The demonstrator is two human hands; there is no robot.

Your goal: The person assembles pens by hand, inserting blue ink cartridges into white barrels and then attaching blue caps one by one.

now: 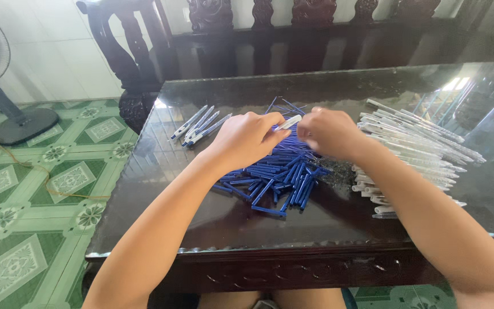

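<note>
My left hand [250, 137] holds a white pen barrel [289, 122] by its end, above a heap of blue pen refills [278, 174] on the glass-topped table [212, 223]. My right hand [328, 131] is closed right beside it, fingers meeting the barrel's tip; what it pinches is hidden. A pile of clear white pen barrels [415, 146] lies to the right of my right hand. A few assembled pens [198, 126] with blue ends lie to the left of my left hand.
A dark carved wooden bench [293, 34] stands behind the table. A standing fan [1, 86] rests on the green patterned tile floor [35, 194] at the left, with a cord trailing from it. A clear plastic bag [487, 109] lies at the table's right end.
</note>
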